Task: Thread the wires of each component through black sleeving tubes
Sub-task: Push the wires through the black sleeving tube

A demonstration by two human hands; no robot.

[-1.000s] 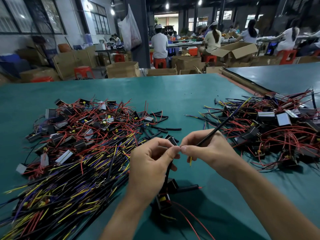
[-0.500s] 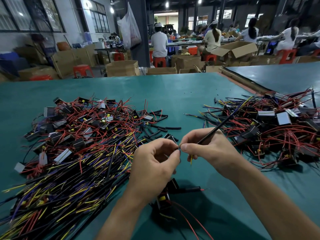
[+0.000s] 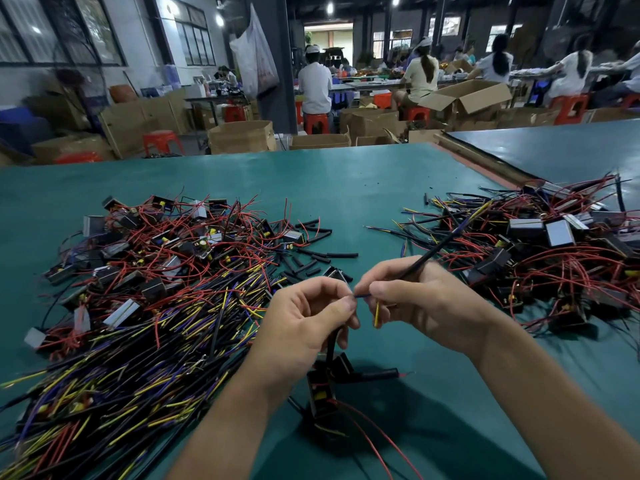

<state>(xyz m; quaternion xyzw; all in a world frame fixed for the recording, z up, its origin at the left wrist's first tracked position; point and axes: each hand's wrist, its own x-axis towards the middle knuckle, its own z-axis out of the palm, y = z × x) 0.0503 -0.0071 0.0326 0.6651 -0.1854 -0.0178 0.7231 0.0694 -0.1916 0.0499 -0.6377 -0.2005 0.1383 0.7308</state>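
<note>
Low on the green counter [image 3: 346, 188], nearest the wearer, a black component [image 3: 322, 393] sits under the left hand [image 3: 308, 323], its red lead [image 3: 374, 441] trailing toward the near edge. Both hands are curled. The left hand pinches the tip of a blue wire [image 3: 362, 296] between thumb and forefinger. The right hand [image 3: 426, 299] pinches a long black sleeving tube [image 3: 436, 251], whose far end reaches over the right pile [image 3: 540, 258].

The likeliest slip is the yellow wire [image 3: 376, 313]. It dangles free below the right fingers, so it may be left outside the tube. The thin blue wire could also buckle if pushed rather than drawn. The component's weight might tug the wire from the pinch. The tube's far end could snag among the tangled leads beneath it.

Farther out, the left pile [image 3: 156, 289] of wired parts lies just beside the left hand, with loose short tubes [image 3: 318, 258] at its edge.

Beyond the counter stand cardboard boxes [image 3: 242, 136], and their contents are hidden from this angle. An open box [image 3: 467, 98] has its flaps up, its inside unseen. A plastic bag [image 3: 256, 53] hangs on a pillar, and I cannot tell what it holds.
</note>
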